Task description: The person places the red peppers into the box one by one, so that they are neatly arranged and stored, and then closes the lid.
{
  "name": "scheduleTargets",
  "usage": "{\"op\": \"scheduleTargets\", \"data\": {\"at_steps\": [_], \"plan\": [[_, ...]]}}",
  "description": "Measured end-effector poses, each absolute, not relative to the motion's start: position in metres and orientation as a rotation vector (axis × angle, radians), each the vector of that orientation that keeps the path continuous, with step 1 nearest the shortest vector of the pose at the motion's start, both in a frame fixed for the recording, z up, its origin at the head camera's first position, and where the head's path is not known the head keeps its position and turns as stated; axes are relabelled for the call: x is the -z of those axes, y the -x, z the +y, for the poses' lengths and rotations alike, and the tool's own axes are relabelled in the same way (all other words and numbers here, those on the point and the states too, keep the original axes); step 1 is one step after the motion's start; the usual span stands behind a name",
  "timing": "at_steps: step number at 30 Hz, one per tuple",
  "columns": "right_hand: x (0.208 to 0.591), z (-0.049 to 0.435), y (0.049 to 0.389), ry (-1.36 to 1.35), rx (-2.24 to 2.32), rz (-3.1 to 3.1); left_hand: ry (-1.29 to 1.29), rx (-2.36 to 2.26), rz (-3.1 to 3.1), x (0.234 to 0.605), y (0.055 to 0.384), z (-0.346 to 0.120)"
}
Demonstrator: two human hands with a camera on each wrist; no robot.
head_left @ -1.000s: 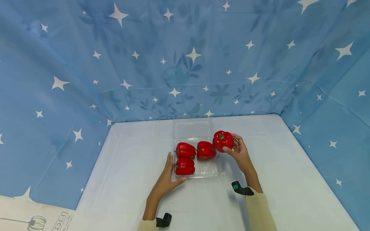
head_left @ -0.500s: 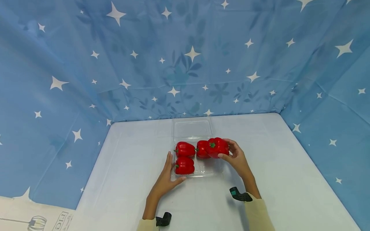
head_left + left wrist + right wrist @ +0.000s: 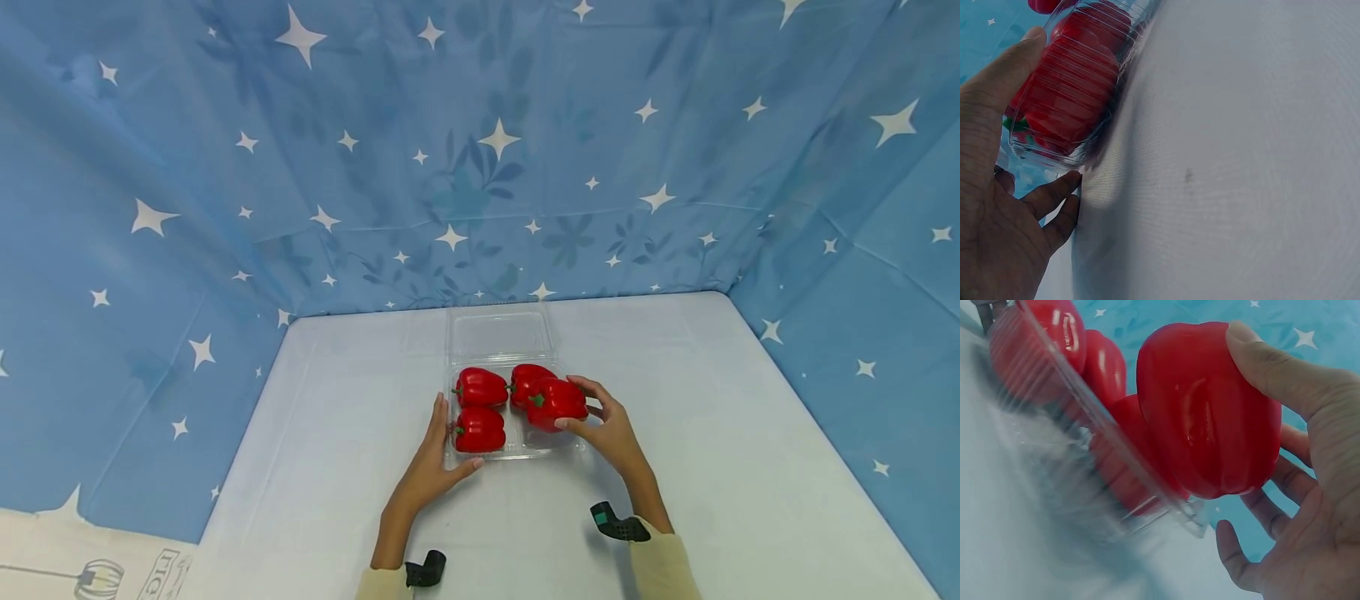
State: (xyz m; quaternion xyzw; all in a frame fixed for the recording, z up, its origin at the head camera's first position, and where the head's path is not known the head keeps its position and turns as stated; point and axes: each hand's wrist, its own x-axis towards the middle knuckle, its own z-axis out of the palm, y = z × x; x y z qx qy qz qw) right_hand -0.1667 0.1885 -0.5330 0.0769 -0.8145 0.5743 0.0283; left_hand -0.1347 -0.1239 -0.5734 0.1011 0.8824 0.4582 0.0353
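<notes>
A clear plastic clamshell box (image 3: 517, 454) stands on the table with its lid folded back. Two red bell peppers lie in its left side, a rear one (image 3: 482, 388) and a front one (image 3: 480, 430); a third pepper (image 3: 528, 382) sits at the rear right. My right hand (image 3: 606, 427) grips another red bell pepper (image 3: 1210, 412) between thumb and fingers, over the box's right side, raised above the rim in the right wrist view. My left hand (image 3: 431, 467) rests along the box's left front corner, fingers straight and thumb (image 3: 1022, 59) at the front wall.
The transparent lid (image 3: 501, 335) lies flat behind the box. A white table (image 3: 360, 383) spreads around it, bounded by a blue star-patterned curtain (image 3: 495, 192) at the back and sides. A cream printed cloth (image 3: 90, 558) shows at lower left.
My right hand has brought its pepper left and toward me, from beside the rear right pepper to above the box's front right part. The left hand keeps its place.
</notes>
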Motion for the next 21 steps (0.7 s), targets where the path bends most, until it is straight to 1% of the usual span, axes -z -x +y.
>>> {"op": "scheduleTargets", "data": {"at_steps": [3, 11, 21], "plan": [[0.535, 0.185, 0.163, -0.222, -1.762, -2.534, -0.310, -1.408, 2.710, 0.573, 0.134, -0.124], [0.541, 0.175, 0.155, -0.284, -1.642, -2.590, -0.298, -1.413, 2.696, 0.574, 0.133, -0.123], [0.545, 0.167, 0.154, -0.292, -1.573, -2.574, -0.288, -1.405, 2.710, 0.572, 0.134, -0.124]]}}
